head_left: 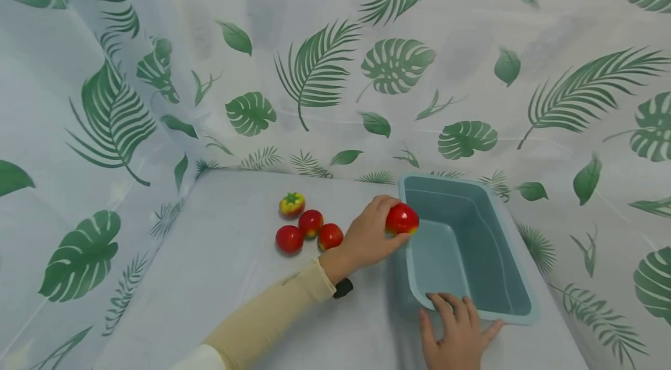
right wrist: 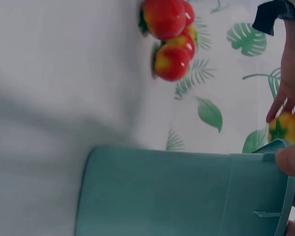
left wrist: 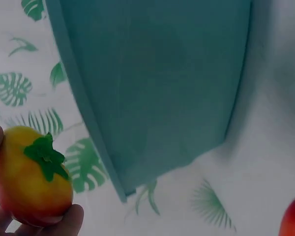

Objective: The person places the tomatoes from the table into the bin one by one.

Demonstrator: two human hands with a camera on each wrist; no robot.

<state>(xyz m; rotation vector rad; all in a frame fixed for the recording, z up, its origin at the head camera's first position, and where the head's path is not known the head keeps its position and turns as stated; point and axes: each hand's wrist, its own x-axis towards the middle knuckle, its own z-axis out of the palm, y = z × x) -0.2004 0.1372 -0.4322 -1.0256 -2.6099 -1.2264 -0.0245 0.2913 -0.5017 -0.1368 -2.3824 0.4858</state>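
My left hand (head_left: pixel 368 235) grips a red and yellow tomato (head_left: pixel 402 219) with a green leafy top (left wrist: pixel 47 156), fingers on one side and thumb on the other. It holds the tomato just above the left rim of a blue-green plastic basin (head_left: pixel 411 265). My right hand (head_left: pixel 455 332) holds the basin's near rim, with fingers hooked over it. Left of the basin, several more tomatoes lie grouped on the white table: one yellowish (head_left: pixel 292 205) with its green top up, and red ones (head_left: pixel 289 239) beside it. The left forearm passes close in front of the group.
A white sheet with green leaves (head_left: pixel 309 70) hangs behind the table and along both sides. The basin's inner floor (head_left: pixel 440 253) shows bare. Under the left wrist a small black object (head_left: pixel 343 288) shows, seemingly the wrist camera's strap or mount.
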